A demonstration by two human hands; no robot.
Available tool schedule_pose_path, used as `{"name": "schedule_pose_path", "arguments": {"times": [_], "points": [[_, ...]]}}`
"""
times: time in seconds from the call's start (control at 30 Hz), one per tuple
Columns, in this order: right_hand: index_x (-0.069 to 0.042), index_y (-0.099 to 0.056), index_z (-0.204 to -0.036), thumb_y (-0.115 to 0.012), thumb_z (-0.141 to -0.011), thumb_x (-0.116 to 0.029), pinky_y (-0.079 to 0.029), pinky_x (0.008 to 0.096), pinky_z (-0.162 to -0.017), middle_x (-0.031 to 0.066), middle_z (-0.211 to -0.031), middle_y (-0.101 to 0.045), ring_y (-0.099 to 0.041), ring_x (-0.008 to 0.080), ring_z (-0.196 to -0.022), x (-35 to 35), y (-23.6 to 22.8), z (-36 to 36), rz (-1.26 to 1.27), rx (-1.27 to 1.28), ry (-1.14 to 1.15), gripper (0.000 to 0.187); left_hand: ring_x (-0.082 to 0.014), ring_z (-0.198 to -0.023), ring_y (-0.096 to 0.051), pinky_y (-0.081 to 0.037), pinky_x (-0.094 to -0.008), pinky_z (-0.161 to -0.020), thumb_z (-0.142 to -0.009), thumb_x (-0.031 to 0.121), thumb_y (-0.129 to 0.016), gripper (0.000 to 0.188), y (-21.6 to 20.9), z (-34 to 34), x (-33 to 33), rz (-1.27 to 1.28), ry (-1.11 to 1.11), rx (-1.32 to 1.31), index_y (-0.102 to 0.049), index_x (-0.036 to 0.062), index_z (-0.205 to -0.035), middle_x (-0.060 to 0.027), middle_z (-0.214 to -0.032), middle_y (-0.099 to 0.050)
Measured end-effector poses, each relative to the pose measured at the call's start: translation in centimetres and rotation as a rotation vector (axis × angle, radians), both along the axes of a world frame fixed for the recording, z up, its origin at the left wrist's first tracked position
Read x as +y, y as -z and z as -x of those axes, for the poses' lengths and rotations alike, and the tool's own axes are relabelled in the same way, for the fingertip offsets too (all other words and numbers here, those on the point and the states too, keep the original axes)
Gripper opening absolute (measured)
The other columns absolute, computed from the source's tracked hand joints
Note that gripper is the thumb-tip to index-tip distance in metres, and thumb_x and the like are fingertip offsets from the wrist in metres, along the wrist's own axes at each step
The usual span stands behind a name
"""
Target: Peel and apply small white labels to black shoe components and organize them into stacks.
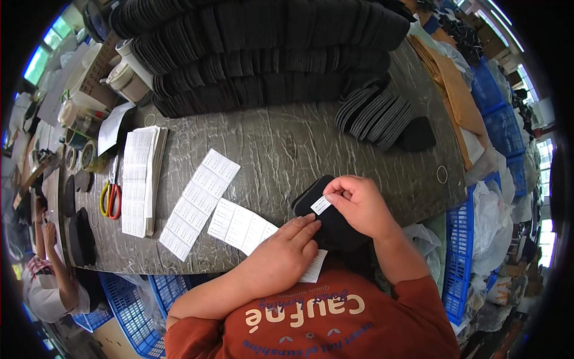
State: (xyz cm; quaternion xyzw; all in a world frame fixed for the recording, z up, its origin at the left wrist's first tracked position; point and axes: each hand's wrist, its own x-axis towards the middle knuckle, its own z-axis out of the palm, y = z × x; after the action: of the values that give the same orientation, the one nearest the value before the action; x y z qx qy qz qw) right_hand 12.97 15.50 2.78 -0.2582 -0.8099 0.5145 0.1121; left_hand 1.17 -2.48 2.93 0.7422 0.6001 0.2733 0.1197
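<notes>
Near the table's front edge lies a flat black insole-like piece [310,192] with a rounded end. My right hand [365,206] pinches a small white label [321,205] between thumb and fingertips, against the piece's surface. My left hand [284,254] lies beside it, fingers stretched together and their tips pressing on the piece next to the label. Its thumb is hidden. Under that hand runs a sheet of white labels [236,226], partly covered. Another label sheet [200,203] lies to its left.
Tall rows of black pieces [263,66] line the back; a fanned grey-edged bundle [382,116] lies at right. On the left are a label-sheet stack [137,179], scissors [112,194] and a mug [127,81]. Blue crates [459,257] flank the table. Another person [51,281] sits far left.
</notes>
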Motion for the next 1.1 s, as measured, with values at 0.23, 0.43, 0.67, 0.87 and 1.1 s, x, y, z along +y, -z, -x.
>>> {"name": "schedule_pose_path", "arguments": {"times": [0.23, 0.43, 0.67, 0.87, 1.1], "points": [[0.000, -0.065, -0.092, -0.065, -0.084, 0.001, -0.036, 0.0207, -0.051, -0.0030, -0.069, -0.056, -0.043, 0.0019, -0.058, 0.1, 0.9, 0.0, -0.134, 0.038, -0.015, 0.009, -0.0378, -0.113, -0.053, -0.049, -0.0416, -0.093, -0.081, 0.011, -0.059, 0.017, -0.1, -0.4, 0.3, 0.040, -0.035, -0.013, -0.055, -0.0057, -0.078, -0.0269, -0.134, -0.049], [-0.002, -0.055, -0.107, -0.069, -0.079, 0.002, -0.038, 0.0198, -0.050, 0.0000, -0.068, -0.059, -0.048, 0.0015, -0.056, -0.5, 1.0, 0.1, 0.091, 0.078, 0.186, 0.031, -0.0362, -0.107, -0.053, -0.048, -0.0414, -0.092, -0.080, 0.011, -0.057, 0.017, 0.0, -0.7, 0.7, 0.080, 0.000, 0.065, -0.055, -0.0051, -0.079, -0.0301, -0.136, -0.045], [-0.004, -0.055, -0.106, -0.073, -0.077, -0.004, -0.048, 0.0339, -0.057, 0.0111, -0.072, -0.063, -0.062, 0.0229, -0.064, -0.8, 0.8, 0.3, -0.098, -0.075, 0.156, 0.034, -0.0342, -0.097, -0.054, -0.048, -0.0413, -0.088, -0.079, 0.012, -0.058, 0.017, 0.1, -1.0, 1.0, 0.038, -0.037, 0.111, -0.053, -0.0037, -0.079, -0.0321, -0.132, -0.048], [-0.004, -0.057, -0.093, -0.071, -0.078, -0.006, -0.049, 0.0415, -0.068, 0.0108, -0.081, -0.059, -0.061, 0.0334, -0.084, -0.7, 2.1, 0.4, -0.443, 0.071, 0.234, 0.020, -0.0342, -0.094, -0.054, -0.047, -0.0423, -0.084, -0.080, 0.013, -0.062, 0.018, 0.5, -0.7, 1.9, 0.014, -0.069, 0.036, -0.053, -0.0021, -0.078, -0.0302, -0.132, -0.049], [-0.004, -0.050, -0.085, -0.065, -0.084, -0.002, -0.043, 0.0351, -0.057, 0.0095, -0.068, -0.053, -0.050, 0.0217, -0.059, 0.8, 3.0, -0.3, -0.325, 0.219, 0.354, 0.015, -0.0443, -0.121, -0.047, -0.045, -0.0454, -0.099, -0.077, 0.004, -0.069, 0.018, 1.0, 0.0, 0.3, 0.041, -0.115, -0.218, -0.052, -0.0030, -0.076, -0.0222, -0.136, -0.050]]}}
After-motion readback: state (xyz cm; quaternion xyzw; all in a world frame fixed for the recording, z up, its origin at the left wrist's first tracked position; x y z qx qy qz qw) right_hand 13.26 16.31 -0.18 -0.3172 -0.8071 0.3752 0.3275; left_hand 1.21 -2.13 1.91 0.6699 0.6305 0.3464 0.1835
